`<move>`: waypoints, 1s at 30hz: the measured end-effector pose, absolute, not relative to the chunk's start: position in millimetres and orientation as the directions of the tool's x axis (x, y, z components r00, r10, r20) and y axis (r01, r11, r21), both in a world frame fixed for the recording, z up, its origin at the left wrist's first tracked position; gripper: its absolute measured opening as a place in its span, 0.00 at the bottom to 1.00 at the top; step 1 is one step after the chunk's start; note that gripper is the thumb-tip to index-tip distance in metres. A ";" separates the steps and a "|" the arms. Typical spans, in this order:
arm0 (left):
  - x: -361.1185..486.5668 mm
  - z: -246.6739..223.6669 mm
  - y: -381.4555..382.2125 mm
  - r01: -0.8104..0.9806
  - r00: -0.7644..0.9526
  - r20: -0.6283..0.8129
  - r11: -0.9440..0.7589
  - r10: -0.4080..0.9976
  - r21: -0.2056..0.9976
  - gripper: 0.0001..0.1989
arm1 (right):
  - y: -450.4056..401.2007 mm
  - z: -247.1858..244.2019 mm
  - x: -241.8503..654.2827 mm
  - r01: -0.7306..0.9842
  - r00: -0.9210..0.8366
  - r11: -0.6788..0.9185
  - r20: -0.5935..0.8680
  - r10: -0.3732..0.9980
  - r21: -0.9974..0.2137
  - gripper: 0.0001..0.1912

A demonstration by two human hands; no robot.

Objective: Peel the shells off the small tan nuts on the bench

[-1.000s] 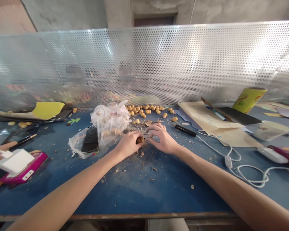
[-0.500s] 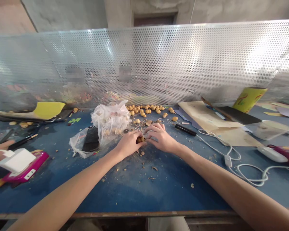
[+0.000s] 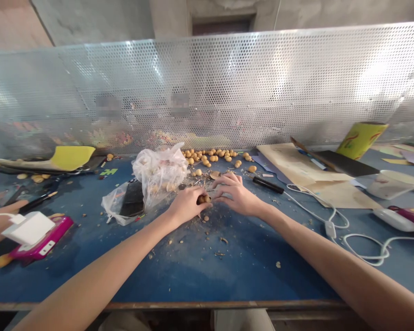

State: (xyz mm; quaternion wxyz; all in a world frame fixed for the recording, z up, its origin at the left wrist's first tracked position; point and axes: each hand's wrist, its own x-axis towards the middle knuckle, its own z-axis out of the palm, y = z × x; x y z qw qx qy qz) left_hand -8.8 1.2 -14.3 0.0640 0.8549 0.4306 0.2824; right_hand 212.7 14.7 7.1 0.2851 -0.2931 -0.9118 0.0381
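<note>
My left hand is closed around a small brown gourd, whose end with a dark hole points toward my other hand. Just to the right, my right hand has its fingers bent, tips a little apart from the gourd. A thin greyish sliver shows by those fingertips, too blurred to name. Crumbs and dry bits lie on the blue table beneath both hands. Behind them several small tan gourds are heaped along the mesh panel.
Left of my hands sit a crumpled plastic bag and a black phone-like object. A magenta power strip with a white charger is near another person's hand. Rightward are a black rod, white cable, brown paper and a plastic cup.
My right hand has drawn slightly right, away from the gourd, leaving its holed end more visible. My left hand keeps its hold. The whole view has shifted a little.
</note>
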 end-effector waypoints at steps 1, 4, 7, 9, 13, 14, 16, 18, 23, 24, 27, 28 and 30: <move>-8.7 -14.4 1.2 0.701 0.469 0.429 -0.621 0.772 0.351 0.10 | 14.1 6.5 212.6 0.511 -0.659 0.818 0.492 0.569 -0.262 0.05; -8.9 -14.8 1.8 0.699 0.466 0.434 -0.622 0.771 0.354 0.09 | 10.3 1.1 205.8 0.543 -0.586 0.766 0.498 0.639 -0.345 0.05; -9.5 -15.4 2.7 0.693 0.466 0.436 -0.624 0.770 0.362 0.07 | 5.8 -4.1 195.9 0.603 -0.480 0.676 0.484 0.731 -0.423 0.06; -9.7 -15.4 3.0 0.691 0.464 0.435 -0.623 0.772 0.368 0.07 | 4.3 -3.9 193.9 0.609 -0.468 0.661 0.475 0.746 -0.439 0.06; -9.3 -14.1 2.2 0.698 0.458 0.429 -0.614 0.779 0.369 0.09 | 5.5 2.9 202.1 0.572 -0.510 0.697 0.478 0.715 -0.433 0.07; -9.3 -13.8 2.0 0.700 0.458 0.429 -0.613 0.779 0.365 0.09 | 6.0 4.2 204.3 0.560 -0.521 0.708 0.481 0.705 -0.430 0.07; -9.3 -13.6 1.8 0.701 0.460 0.432 -0.616 0.776 0.359 0.09 | 6.2 4.8 205.8 0.547 -0.532 0.716 0.481 0.697 -0.434 0.08; -9.4 -14.0 1.9 0.700 0.463 0.435 -0.620 0.772 0.355 0.09 | 5.5 2.6 203.4 0.555 -0.517 0.706 0.482 0.707 -0.441 0.09; -9.2 -15.4 2.6 0.722 0.454 0.429 -0.605 0.781 0.336 0.08 | 3.1 -1.0 196.5 0.591 -0.515 0.708 0.495 0.700 -0.386 0.08; -9.1 -15.4 2.5 0.723 0.454 0.428 -0.604 0.781 0.335 0.09 | 3.0 0.3 197.5 0.595 -0.525 0.715 0.497 0.691 -0.367 0.08; -9.1 -14.7 1.9 0.714 0.457 0.433 -0.611 0.777 0.341 0.11 | 3.3 7.1 204.7 0.598 -0.547 0.737 0.511 0.663 -0.316 0.09; -9.3 -14.5 1.7 0.709 0.458 0.436 -0.614 0.775 0.347 0.11 | 3.3 9.3 207.2 0.590 -0.554 0.747 0.520 0.650 -0.306 0.09; -9.6 -14.2 1.6 0.698 0.459 0.439 -0.619 0.773 0.360 0.11 | 3.2 12.2 210.4 0.581 -0.571 0.764 0.529 0.628 -0.280 0.09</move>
